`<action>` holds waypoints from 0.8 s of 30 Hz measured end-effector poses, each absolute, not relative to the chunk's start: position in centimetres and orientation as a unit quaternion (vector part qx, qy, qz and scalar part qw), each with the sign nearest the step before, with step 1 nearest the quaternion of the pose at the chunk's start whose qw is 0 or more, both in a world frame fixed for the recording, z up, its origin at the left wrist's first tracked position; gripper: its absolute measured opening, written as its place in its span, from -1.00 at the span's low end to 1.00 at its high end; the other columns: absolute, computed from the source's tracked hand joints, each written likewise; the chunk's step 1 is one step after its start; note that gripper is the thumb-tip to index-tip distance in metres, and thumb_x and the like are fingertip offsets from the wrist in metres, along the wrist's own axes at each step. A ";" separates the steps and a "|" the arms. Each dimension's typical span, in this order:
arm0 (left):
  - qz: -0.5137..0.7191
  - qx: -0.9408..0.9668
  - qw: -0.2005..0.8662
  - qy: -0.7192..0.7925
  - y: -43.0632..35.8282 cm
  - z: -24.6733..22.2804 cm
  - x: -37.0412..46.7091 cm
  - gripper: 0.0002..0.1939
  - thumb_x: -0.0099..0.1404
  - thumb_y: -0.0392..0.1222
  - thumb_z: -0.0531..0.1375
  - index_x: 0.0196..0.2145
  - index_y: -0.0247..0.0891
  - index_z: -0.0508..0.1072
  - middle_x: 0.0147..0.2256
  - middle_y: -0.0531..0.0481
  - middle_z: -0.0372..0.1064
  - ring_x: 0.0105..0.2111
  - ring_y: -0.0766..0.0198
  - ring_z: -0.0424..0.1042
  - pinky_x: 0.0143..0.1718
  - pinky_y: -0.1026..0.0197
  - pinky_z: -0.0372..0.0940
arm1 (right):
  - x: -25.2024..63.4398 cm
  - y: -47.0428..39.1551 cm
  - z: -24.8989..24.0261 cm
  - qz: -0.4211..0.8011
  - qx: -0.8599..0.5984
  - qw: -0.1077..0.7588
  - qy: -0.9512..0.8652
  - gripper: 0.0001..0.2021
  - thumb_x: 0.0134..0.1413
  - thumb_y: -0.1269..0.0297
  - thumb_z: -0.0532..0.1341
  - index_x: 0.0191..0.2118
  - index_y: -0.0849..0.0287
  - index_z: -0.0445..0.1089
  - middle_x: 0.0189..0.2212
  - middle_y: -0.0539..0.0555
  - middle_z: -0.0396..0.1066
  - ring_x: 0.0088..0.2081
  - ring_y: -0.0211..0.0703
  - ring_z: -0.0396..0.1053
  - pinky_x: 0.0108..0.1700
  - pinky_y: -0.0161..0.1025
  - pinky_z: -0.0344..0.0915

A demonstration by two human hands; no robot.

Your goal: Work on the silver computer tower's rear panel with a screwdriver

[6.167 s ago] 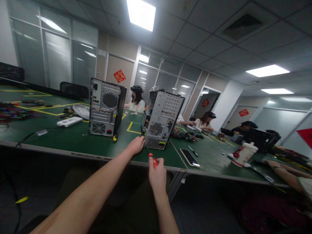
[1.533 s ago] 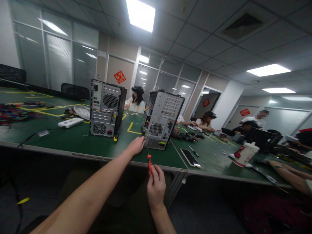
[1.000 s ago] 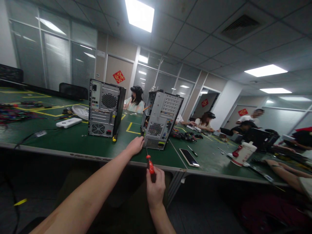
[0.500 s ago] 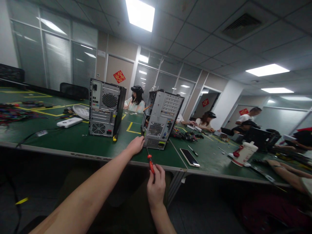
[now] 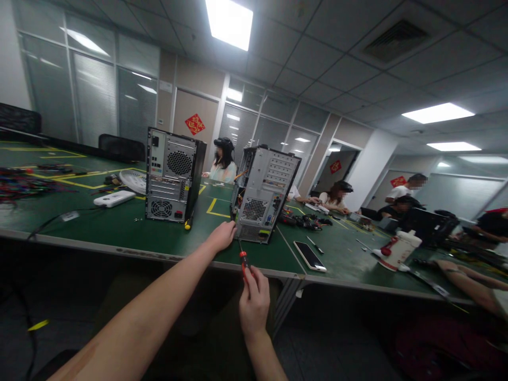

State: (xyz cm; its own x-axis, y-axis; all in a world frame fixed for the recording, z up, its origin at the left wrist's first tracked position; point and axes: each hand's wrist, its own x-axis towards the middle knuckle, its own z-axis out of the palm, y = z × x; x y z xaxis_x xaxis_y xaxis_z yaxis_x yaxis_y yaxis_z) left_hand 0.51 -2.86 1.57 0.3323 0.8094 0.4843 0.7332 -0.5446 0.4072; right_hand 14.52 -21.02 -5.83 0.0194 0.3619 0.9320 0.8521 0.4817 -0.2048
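A grey metal computer case (image 5: pixel 273 177) stands upright on the green table with its ported rear panel facing me. Its left side looks open, with wires showing inside. My left hand (image 5: pixel 222 236) is closed at the lower left edge of this case, and its fingertips are partly hidden. In my right hand (image 5: pixel 254 299), the fingers wrap round the handle of a red and black screwdriver (image 5: pixel 243 259). The screwdriver's thin shaft points up at the bottom left corner of the case; whether the tip touches a screw is too small to tell.
A second computer case (image 5: pixel 170 177) stands to the left, with a yellow-ended tool (image 5: pixel 188 225) beside it. A phone (image 5: pixel 310 257) lies to the right, near a white megaphone (image 5: pixel 399 251). Cable piles (image 5: pixel 27 185) and a white power strip (image 5: pixel 114 199) occupy the left. Other people sit beyond.
The fingers of my right hand have shifted on the screwdriver handle and now cover more of it. My left hand and the case stay in place.
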 end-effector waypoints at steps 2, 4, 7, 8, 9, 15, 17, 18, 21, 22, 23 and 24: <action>0.330 0.814 0.060 0.474 -2.9 1.6 0.5 -0.74 0.49 -0.09 -0.07 -0.11 -0.21 0.35 -0.18 -0.17 0.42 -0.16 0.13 0.44 -0.13 0.15 0.29 | 14.5 -21.0 -5.8 -0.224 -0.464 0.548 -0.659 -0.60 0.32 0.49 0.05 0.13 0.03 0.45 0.02 0.21 0.40 0.02 -0.06 0.41 0.03 -0.03 0.43; 0.329 0.813 0.065 0.475 -2.8 1.6 0.6 -0.74 0.49 -0.09 -0.08 -0.10 -0.21 0.35 -0.17 -0.17 0.42 -0.14 0.12 0.44 -0.10 0.14 0.29 | 14.4 -21.1 -5.8 -0.210 -0.471 0.562 -0.646 -0.65 0.33 0.44 0.08 0.11 0.07 0.46 0.02 0.22 0.39 0.03 -0.05 0.43 0.03 -0.06 0.44; 0.326 0.812 0.067 0.480 -2.9 1.6 0.5 -0.73 0.49 -0.08 -0.08 -0.09 -0.21 0.35 -0.17 -0.17 0.42 -0.14 0.13 0.44 -0.09 0.14 0.29 | 14.2 -21.0 -5.8 -0.168 -0.480 0.598 -0.619 -0.71 0.31 0.32 0.17 0.10 0.15 0.42 -0.03 0.23 0.42 0.00 -0.04 0.46 0.01 -0.09 0.46; 0.325 0.812 0.067 0.481 -2.9 1.6 0.5 -0.72 0.49 -0.08 -0.08 -0.08 -0.21 0.35 -0.17 -0.17 0.42 -0.15 0.13 0.44 -0.10 0.14 0.29 | 14.1 -21.0 -5.8 -0.151 -0.481 0.611 -0.610 -0.71 0.30 0.28 0.20 0.09 0.18 0.41 -0.05 0.23 0.43 -0.02 -0.03 0.47 -0.01 -0.10 0.47; 0.325 0.812 0.066 0.480 -2.9 1.6 0.5 -0.72 0.49 -0.08 -0.08 -0.08 -0.21 0.35 -0.17 -0.17 0.42 -0.15 0.13 0.44 -0.11 0.14 0.29 | 14.0 -21.0 -5.8 -0.134 -0.480 0.624 -0.602 -0.71 0.28 0.26 0.22 0.07 0.19 0.40 -0.06 0.24 0.44 -0.03 -0.04 0.47 -0.04 -0.12 0.49; 0.332 0.814 0.057 0.474 -2.6 1.4 0.5 -0.74 0.49 -0.09 -0.08 -0.10 -0.20 0.34 -0.17 -0.17 0.42 -0.16 0.12 0.44 -0.12 0.14 0.29 | 14.1 -21.0 -5.9 -0.046 -0.484 0.667 -0.565 -0.73 0.22 0.18 0.29 -0.03 0.21 0.44 -0.09 0.23 0.46 -0.12 -0.08 0.51 -0.19 -0.24 0.51; 0.330 0.814 0.056 0.475 -2.6 1.4 0.6 -0.75 0.49 -0.10 -0.07 -0.11 -0.21 0.34 -0.18 -0.17 0.42 -0.15 0.11 0.44 -0.10 0.14 0.29 | 14.2 -20.9 -6.0 -0.020 -0.488 0.681 -0.545 -0.69 0.21 0.15 0.30 -0.01 0.22 0.42 -0.14 0.22 0.50 -0.18 -0.09 0.54 -0.20 -0.24 0.51; 0.328 0.814 0.056 0.476 -2.6 1.4 0.6 -0.75 0.48 -0.10 -0.07 -0.12 -0.21 0.35 -0.18 -0.17 0.42 -0.14 0.11 0.44 -0.10 0.14 0.29 | 14.3 -20.9 -6.0 -0.015 -0.491 0.686 -0.537 -0.68 0.21 0.15 0.30 -0.01 0.23 0.41 -0.16 0.21 0.51 -0.21 -0.10 0.55 -0.21 -0.23 0.51; 0.326 0.814 0.057 0.478 -2.6 1.5 0.6 -0.75 0.48 -0.10 -0.07 -0.12 -0.21 0.35 -0.18 -0.17 0.42 -0.14 0.11 0.44 -0.09 0.14 0.29 | 14.5 -20.8 -6.0 -0.068 -0.492 0.670 -0.551 -0.74 0.24 0.20 0.27 -0.03 0.22 0.43 -0.15 0.20 0.52 -0.14 -0.06 0.53 -0.09 -0.14 0.49; 0.327 0.813 0.058 0.478 -2.7 1.5 0.6 -0.74 0.49 -0.10 -0.07 -0.11 -0.21 0.35 -0.18 -0.17 0.42 -0.14 0.11 0.44 -0.09 0.14 0.29 | 14.6 -20.8 -5.9 -0.098 -0.487 0.656 -0.568 -0.77 0.26 0.24 0.25 -0.03 0.20 0.45 -0.11 0.21 0.51 -0.08 -0.05 0.51 -0.02 -0.09 0.47; 0.328 0.812 0.059 0.478 -2.7 1.6 0.6 -0.74 0.49 -0.09 -0.08 -0.11 -0.21 0.35 -0.18 -0.18 0.42 -0.15 0.11 0.44 -0.10 0.14 0.29 | 14.6 -20.9 -5.8 -0.126 -0.478 0.640 -0.588 -0.79 0.28 0.28 0.22 -0.02 0.18 0.46 -0.08 0.21 0.49 -0.02 -0.04 0.48 0.04 -0.05 0.44; 0.329 0.812 0.059 0.478 -2.8 1.6 0.6 -0.74 0.49 -0.09 -0.08 -0.11 -0.21 0.35 -0.18 -0.17 0.42 -0.15 0.11 0.44 -0.11 0.14 0.29 | 14.7 -20.9 -5.7 -0.149 -0.467 0.624 -0.608 -0.77 0.29 0.33 0.18 0.01 0.15 0.47 -0.04 0.21 0.48 0.02 -0.04 0.45 0.07 -0.02 0.42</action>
State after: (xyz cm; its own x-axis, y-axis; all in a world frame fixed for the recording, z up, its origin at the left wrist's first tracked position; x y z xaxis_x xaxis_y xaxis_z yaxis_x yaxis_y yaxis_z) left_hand 0.56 -2.81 1.60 0.3259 0.8156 0.4781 0.7382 -0.5355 0.4104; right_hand 14.70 -20.93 -5.71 0.2158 0.3827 0.8983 0.7545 0.5187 -0.4022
